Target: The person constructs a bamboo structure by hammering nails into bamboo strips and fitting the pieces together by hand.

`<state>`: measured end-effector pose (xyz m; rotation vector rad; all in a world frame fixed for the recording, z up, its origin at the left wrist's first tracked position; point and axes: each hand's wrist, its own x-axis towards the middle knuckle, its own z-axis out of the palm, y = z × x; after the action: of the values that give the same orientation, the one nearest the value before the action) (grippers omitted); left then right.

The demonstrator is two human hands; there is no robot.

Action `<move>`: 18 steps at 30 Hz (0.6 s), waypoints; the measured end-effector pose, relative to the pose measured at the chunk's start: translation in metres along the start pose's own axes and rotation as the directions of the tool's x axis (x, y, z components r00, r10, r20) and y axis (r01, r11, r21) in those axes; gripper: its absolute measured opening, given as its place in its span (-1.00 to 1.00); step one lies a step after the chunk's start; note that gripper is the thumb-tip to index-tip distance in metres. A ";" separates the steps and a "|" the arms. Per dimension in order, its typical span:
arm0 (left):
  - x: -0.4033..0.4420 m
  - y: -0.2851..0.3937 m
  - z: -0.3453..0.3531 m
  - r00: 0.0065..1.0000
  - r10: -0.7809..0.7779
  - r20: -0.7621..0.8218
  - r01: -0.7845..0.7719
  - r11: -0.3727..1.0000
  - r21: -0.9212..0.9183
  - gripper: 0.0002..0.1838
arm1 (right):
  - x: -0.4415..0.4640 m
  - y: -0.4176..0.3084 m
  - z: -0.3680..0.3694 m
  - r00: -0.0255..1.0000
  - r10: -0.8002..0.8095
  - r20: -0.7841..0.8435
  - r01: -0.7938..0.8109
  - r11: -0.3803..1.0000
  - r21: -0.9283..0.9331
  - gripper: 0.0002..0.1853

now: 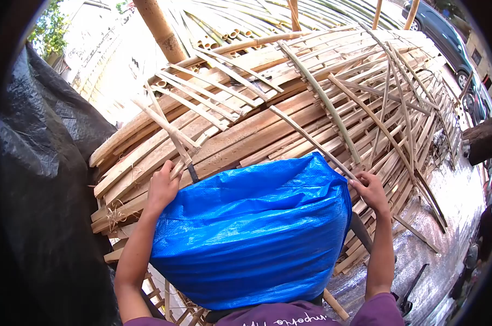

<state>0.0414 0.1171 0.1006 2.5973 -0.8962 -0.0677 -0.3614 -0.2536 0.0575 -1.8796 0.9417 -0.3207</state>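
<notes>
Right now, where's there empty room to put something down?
The blue sheet is bare between the left hand and right hand. Another free patch: the silvery surface, right of the crossed strips. Crowded: the pile of slats beyond the sheet.

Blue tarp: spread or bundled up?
Spread, though creased: the blue tarp shows a broad surface between the left arm and right arm. Can't tell about folds underneath.

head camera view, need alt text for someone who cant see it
A person's bare left hand grips a pale bamboo stick and the right hand a long thin bamboo slat, on either side of a shiny blue plastic sheet before their purple shirt. Beyond lies a pile of light-brown slats; wrinkled black plastic sheeting is at the left.
</notes>
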 end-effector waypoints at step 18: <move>-0.002 -0.002 0.016 0.953 0.045 0.299 -0.012 0.994 -0.110 -0.59 | 0.024 0.078 -0.023 0.828 -0.104 -0.551 -0.008 0.980 -0.198 -0.76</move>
<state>0.0382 0.1144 0.0850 2.5127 -1.0022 -0.5025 -0.3947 -0.3037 -0.0018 -2.0277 1.3553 -0.8774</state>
